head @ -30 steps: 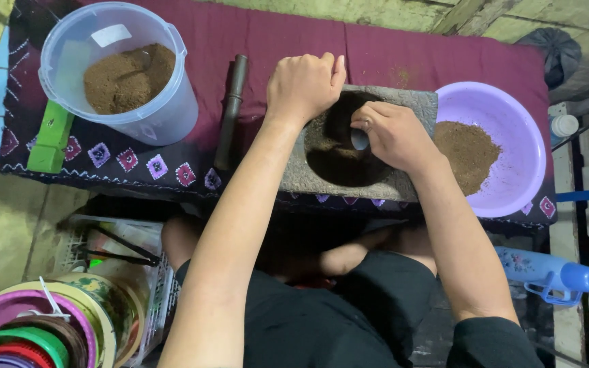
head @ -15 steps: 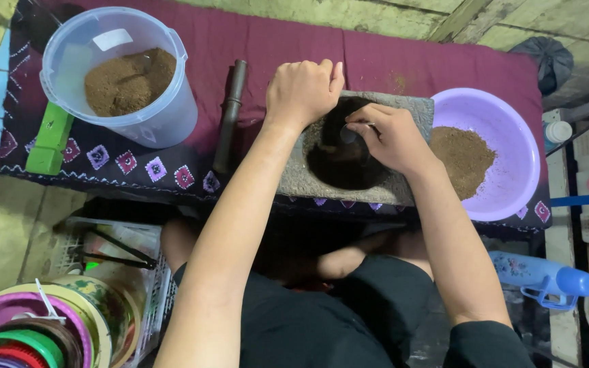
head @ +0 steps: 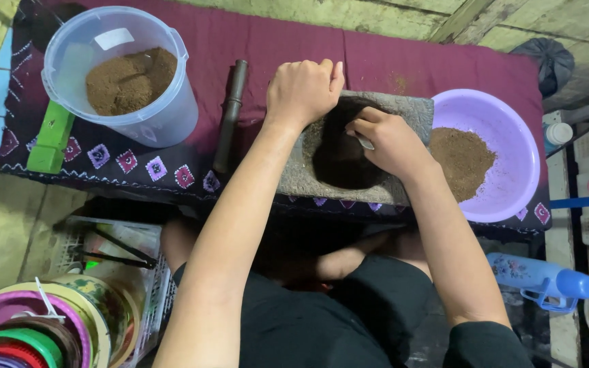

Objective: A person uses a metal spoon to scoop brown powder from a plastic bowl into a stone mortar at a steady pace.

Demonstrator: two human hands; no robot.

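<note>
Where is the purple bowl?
In the head view, the purple bowl sits on the right of the dark red cloth, touching the stone slab beside the right hand.

The stone slab (head: 369, 153) is hemmed in: the purple bowl (head: 512, 136) touches its right side, and a dark pestle (head: 230, 116) lies just to its left. Beyond the pestle the clear bucket (head: 121, 75) fills the desk's far-left corner. Bare maroon cloth (head: 376, 58) along the far edge leaves a passage behind slab and bowl.
</note>
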